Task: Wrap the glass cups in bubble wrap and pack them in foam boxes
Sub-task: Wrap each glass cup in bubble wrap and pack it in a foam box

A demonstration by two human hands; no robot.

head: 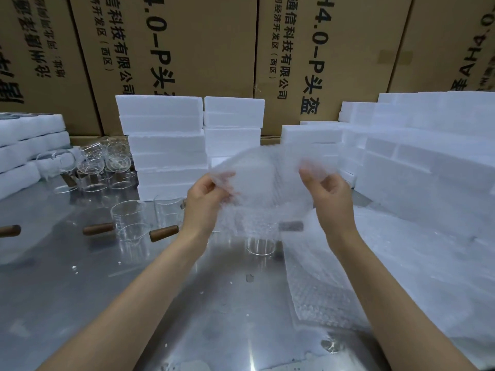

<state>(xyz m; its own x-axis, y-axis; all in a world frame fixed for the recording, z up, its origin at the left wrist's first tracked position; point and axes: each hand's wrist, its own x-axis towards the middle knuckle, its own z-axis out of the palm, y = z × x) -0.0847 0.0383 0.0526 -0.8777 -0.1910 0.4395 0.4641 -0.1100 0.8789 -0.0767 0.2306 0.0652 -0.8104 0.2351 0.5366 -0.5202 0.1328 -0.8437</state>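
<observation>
Both my hands hold up a sheet of bubble wrap above the metal table. My left hand pinches its left edge and my right hand pinches its right edge. Behind and under the sheet stands a glass cup with a wooden handle. Two more glass cups with wooden handles stand to the left. Stacks of white foam boxes rise at the back centre, and more foam boxes are piled at the right.
A pile of bubble wrap sheets lies on the table at the right. Several stacked glass cups stand at the back left beside more foam pieces. Large cardboard cartons wall off the back.
</observation>
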